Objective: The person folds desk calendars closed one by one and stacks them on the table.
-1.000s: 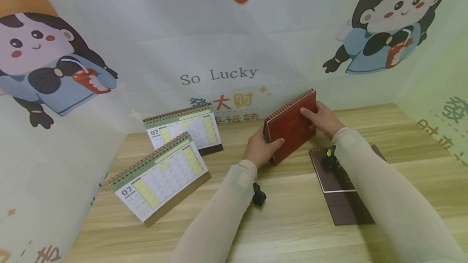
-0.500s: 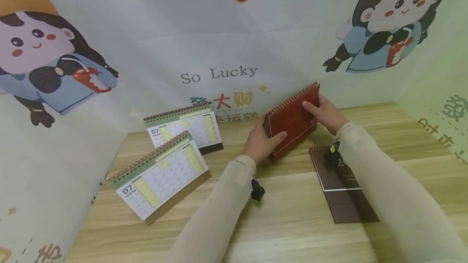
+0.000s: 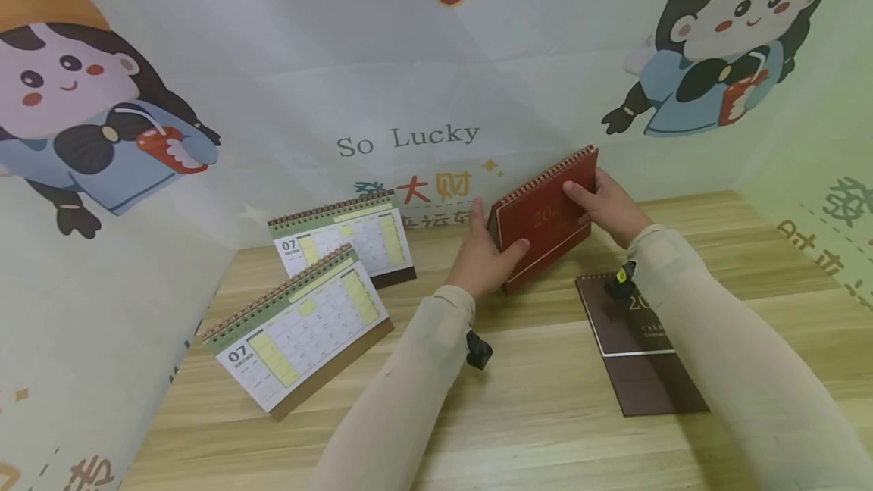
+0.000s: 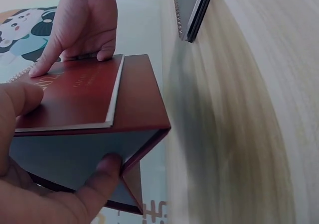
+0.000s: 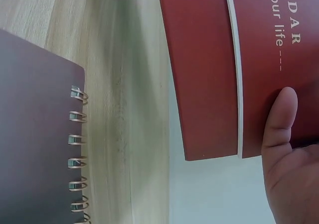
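A red desk calendar [image 3: 549, 214] stands tent-like, tilted in the head view, between both hands. My left hand [image 3: 480, 260] is at its left end, thumb on the front cover and one finger at the open side of the stand in the left wrist view. My right hand [image 3: 614, 211] grips the right end, thumb across the cover; its other fingers are mostly hidden behind. In the right wrist view the right thumb [image 5: 281, 119] lies beside the cover lettering. A dark brown desk calendar [image 3: 630, 358] is under my right forearm, partly hidden by it.
Two desk calendars with green-topped month pages stand on the left of the wooden table [image 3: 532, 430]: a front one [image 3: 307, 332] and a rear one [image 3: 364, 237] partly behind it. A printed cloth backdrop [image 3: 307, 82] rises behind and at both sides.
The red calendar has shifted slightly up and away in the head view, and its lower band below the white page edge has come into sight. A left finger has straightened upward.
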Tool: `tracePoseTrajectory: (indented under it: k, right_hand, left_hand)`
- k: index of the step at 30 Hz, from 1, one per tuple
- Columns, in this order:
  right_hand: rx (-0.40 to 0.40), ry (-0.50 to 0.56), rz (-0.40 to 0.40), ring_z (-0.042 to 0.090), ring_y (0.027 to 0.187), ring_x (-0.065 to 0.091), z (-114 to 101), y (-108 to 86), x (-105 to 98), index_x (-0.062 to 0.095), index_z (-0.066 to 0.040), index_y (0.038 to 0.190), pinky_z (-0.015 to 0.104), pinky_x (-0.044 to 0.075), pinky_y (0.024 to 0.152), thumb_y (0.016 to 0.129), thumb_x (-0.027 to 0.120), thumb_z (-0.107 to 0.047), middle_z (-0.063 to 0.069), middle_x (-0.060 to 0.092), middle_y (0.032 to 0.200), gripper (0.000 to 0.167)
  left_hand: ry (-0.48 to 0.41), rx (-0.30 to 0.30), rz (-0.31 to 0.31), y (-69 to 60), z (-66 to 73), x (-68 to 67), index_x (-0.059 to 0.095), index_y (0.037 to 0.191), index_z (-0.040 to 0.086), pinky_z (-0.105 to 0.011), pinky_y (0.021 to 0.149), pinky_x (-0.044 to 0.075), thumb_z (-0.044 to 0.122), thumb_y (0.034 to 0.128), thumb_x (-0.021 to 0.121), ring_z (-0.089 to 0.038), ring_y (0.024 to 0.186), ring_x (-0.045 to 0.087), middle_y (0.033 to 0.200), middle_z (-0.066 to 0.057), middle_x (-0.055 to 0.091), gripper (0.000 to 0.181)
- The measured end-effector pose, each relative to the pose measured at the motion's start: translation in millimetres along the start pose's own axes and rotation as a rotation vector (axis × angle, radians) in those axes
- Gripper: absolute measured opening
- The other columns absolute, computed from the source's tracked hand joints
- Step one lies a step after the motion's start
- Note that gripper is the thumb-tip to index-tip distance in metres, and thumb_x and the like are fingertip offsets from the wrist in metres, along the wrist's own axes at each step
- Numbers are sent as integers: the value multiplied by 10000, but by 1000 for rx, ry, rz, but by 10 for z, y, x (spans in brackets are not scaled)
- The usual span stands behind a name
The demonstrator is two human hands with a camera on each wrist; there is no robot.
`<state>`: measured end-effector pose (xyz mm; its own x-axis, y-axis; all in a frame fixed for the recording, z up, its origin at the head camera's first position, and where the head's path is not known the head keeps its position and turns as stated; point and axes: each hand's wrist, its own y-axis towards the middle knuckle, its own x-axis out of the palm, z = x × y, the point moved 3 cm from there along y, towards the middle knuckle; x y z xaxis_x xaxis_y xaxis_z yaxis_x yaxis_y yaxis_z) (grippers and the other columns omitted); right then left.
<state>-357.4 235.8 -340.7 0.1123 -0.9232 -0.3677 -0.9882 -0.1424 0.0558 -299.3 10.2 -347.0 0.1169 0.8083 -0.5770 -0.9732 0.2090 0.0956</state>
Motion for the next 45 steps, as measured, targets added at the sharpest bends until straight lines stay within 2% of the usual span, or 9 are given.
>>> tracePoseTrajectory:
  k: [10,16,20,23,29,33,37,40,45]
  right_hand:
    - [-17,-15,10,251,1093,538,-57,-29,-18,296,-24,1476,301,505,758,1005,518,-491,222,505,1333,700]
    - [-19,78,13,270,1193,505,-104,-45,-29,246,-22,1506,282,518,805,1003,541,-463,210,446,1401,731]
    - [-16,75,12,267,1185,501,-120,-46,-19,229,-20,1514,300,520,799,1010,526,-457,216,433,1406,730]
    - [-22,48,21,272,1194,507,-128,-42,-2,241,-36,1514,377,503,886,1003,528,-478,210,454,1393,734]
    - [-56,46,29,301,1193,542,-108,-35,31,311,-49,1477,516,427,1027,1007,542,-454,193,511,1342,662]
    - [-77,109,4,245,1168,557,-76,-60,63,320,-46,1465,478,402,1048,1030,538,-365,171,517,1338,583]
    - [-116,177,21,198,1142,572,-86,-101,89,338,-71,1458,428,427,1019,1025,554,-345,137,527,1328,557]
    - [-142,199,43,191,1139,578,-152,-139,96,358,-100,1447,406,452,997,1013,581,-324,112,537,1318,536]
    - [-145,194,43,192,1128,586,-293,-197,124,359,-99,1434,379,480,953,1025,568,-258,110,547,1303,486]
  left_hand:
    - [-70,45,-16,-3,-7,-2,-163,1572,176,-419,1136,305,365,939,658,-301,1431,322,1584,-210,265,1054]
    - [-98,85,-14,1,27,7,-158,1576,202,-413,1156,262,338,935,669,-283,1469,224,1628,-172,145,1055]
    - [-86,102,17,1,51,-1,-107,1589,199,-394,1143,293,294,957,640,-281,1439,300,1624,-140,186,982]
    - [-25,75,41,-9,58,-24,-6,1601,147,-410,1104,361,313,997,585,-307,1366,425,1565,-169,330,861]
    - [104,-29,69,-47,77,-88,162,1573,17,-446,1049,424,400,1030,526,-337,1271,527,1425,-234,501,758]
    - [163,-59,133,-79,140,-178,286,1530,-25,-446,1008,460,391,1023,545,-338,1219,570,1350,-226,571,705]
    - [293,-53,178,-84,195,-289,441,1456,-1,-509,1043,400,435,1010,548,-332,1188,590,1283,-174,632,633]
    - [233,-46,170,-77,110,-332,433,1475,34,-517,1059,378,479,1003,538,-316,1242,554,1345,-145,600,657]
    - [-94,21,202,-81,-75,-349,454,1453,95,-446,1025,438,463,1003,548,-267,1264,535,1362,-98,582,589]
